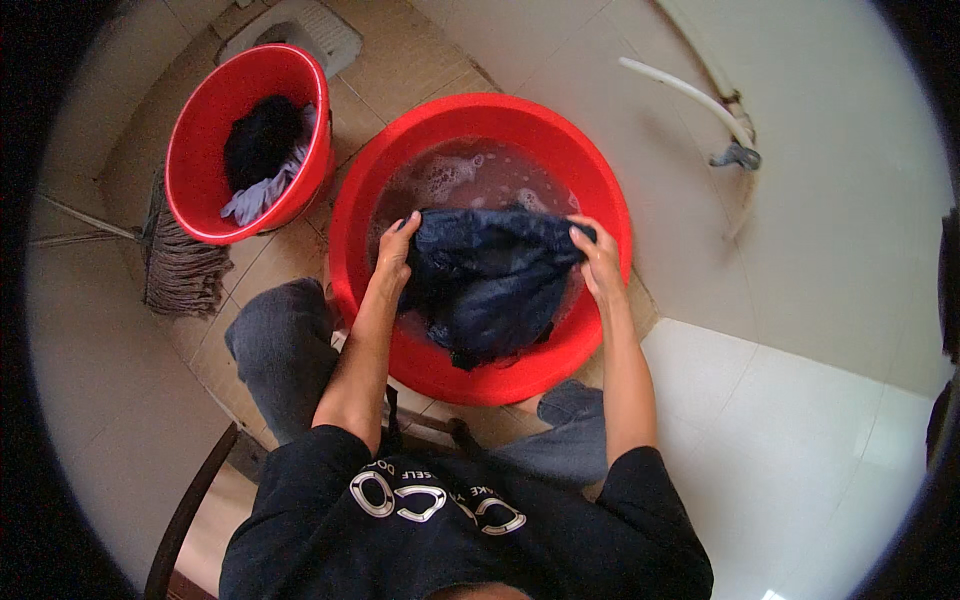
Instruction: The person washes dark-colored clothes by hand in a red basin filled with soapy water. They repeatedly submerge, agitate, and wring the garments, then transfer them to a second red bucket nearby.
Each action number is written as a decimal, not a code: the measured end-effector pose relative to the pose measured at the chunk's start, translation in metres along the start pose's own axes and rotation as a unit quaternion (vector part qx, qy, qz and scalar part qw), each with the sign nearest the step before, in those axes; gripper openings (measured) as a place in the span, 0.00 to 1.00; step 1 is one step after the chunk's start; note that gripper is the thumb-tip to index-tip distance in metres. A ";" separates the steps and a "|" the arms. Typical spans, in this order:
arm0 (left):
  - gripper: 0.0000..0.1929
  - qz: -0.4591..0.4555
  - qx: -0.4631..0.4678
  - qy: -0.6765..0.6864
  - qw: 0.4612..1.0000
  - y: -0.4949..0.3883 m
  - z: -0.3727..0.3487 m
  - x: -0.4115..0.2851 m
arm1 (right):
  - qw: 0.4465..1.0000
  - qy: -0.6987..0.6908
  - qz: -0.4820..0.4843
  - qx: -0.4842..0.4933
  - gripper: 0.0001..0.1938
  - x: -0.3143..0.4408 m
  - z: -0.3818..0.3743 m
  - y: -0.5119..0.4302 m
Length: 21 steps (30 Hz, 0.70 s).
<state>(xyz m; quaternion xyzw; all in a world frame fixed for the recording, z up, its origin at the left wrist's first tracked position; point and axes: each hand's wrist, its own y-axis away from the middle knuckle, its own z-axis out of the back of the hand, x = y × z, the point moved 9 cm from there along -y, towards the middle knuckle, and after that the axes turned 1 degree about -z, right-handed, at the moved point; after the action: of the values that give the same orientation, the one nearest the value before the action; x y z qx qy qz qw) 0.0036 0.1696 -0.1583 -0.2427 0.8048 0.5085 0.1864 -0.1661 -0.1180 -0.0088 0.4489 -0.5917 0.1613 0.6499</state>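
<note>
A wet, dark blue garment [491, 277] is stretched between my two hands over a large red plastic basin [600, 180]. My left hand [396, 247] grips one upper corner, thumb on top. At the opposite corner my right hand [596, 255] pinches the fabric the same way. Cloudy, soapy water [442, 176] with patches of foam shows in the basin beyond the garment. The cloth's lower part hangs in bunched folds toward the basin's near wall. Whether its underside touches the water is hidden.
A red bucket [196, 142] with dark and pale clothes [262, 142] stands at the upper left. Behind it is a squat toilet [330, 45]; beside it, a string mop [184, 262]. A tap [739, 156] with a white hose [675, 84] projects from the right wall.
</note>
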 end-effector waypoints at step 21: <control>0.26 0.087 0.086 -0.680 0.723 -0.044 0.021 0.157 | 0.707 0.622 -0.311 0.127 0.27 -0.256 -0.031 -0.003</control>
<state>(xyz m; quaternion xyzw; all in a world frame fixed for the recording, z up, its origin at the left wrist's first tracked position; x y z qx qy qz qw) -0.0971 0.1413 -0.2848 0.2564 0.5204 0.4794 0.6585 -0.2078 -0.0139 -0.2405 0.4843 0.1457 0.2663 0.8205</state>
